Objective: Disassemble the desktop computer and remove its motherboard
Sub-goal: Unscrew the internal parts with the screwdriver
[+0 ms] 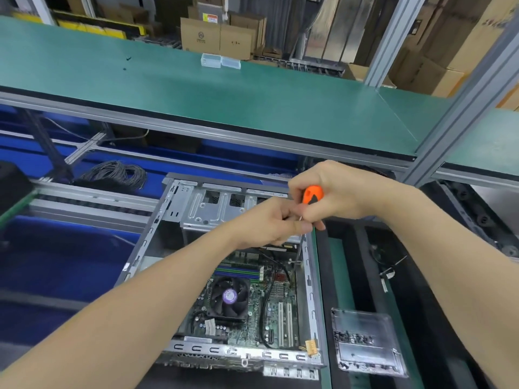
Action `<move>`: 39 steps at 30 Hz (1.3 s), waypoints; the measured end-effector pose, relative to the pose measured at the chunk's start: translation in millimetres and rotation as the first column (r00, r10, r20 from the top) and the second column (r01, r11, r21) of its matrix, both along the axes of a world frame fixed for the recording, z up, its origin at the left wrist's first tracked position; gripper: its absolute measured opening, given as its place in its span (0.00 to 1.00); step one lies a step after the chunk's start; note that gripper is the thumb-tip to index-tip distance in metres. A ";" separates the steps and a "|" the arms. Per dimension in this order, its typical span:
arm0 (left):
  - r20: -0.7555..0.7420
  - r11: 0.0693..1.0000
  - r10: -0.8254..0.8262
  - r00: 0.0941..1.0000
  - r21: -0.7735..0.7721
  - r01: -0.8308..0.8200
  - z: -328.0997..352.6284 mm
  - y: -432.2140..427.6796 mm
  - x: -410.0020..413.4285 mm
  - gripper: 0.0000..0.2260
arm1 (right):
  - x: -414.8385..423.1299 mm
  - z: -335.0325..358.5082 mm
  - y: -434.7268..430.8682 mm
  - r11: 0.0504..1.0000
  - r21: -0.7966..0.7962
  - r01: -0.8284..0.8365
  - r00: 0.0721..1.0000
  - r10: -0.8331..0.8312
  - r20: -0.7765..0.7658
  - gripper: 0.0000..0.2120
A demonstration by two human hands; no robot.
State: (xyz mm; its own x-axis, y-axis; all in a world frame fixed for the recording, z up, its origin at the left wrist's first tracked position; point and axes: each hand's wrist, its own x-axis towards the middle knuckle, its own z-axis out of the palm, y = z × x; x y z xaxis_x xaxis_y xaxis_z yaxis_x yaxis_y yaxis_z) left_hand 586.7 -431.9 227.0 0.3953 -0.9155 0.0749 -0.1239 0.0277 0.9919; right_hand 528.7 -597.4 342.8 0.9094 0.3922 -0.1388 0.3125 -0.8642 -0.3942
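An open grey desktop case (146, 242) lies flat on the workbench. Inside it sits the green motherboard (252, 318) with a black CPU fan (229, 297) and white slots. My right hand (345, 192) grips an orange and black screwdriver handle (312, 195). Its thin shaft (299, 248) runs down to the board's far right corner. My left hand (269, 223) sits just below the handle and pinches the shaft's upper end. The tip is hard to make out.
A clear plastic tray (368, 343) holding small screws lies right of the case. A green shelf (224, 88) hangs above with two clear boxes (220, 61). A coil of black cable (112, 175) lies at the far left. A metal post (460, 108) stands on the right.
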 end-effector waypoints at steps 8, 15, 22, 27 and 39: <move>0.063 0.997 0.070 0.996 -0.017 -0.069 -0.1 -4.4 -15.5 0.07 | -37.5 2.0 26.1 0.812 -0.296 0.503 0.818 -0.337 0.466 0.24; 0.053 0.997 0.072 0.996 -0.019 -0.071 2.8 -3.3 -27.8 0.21 | -29.5 -19.1 59.2 0.665 -0.219 0.714 0.676 -0.573 0.462 0.07; 0.083 1.000 0.017 0.996 0.022 -0.019 6.3 0.2 -18.2 0.07 | -25.2 0.5 19.1 0.967 -0.197 0.164 0.982 -0.141 0.126 0.11; 0.117 1.000 0.007 0.993 0.015 -0.009 7.8 -3.4 -21.4 0.09 | -27.6 6.2 -2.0 0.977 -0.183 0.109 0.990 -0.091 0.104 0.09; 0.324 0.947 0.281 0.904 0.058 -0.315 -5.8 -10.7 -28.0 0.14 | -43.6 3.1 57.0 0.666 -0.368 0.649 0.759 -0.534 0.374 0.20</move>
State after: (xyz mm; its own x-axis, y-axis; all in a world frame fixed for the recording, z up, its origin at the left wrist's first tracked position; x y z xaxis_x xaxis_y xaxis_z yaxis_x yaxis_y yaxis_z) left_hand 558.7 -442.6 221.2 0.6240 -0.7678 0.1452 -0.4084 -0.1620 0.8983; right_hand 485.2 -540.4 345.9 0.9518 -0.2966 0.0779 -0.3034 -0.9477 0.0990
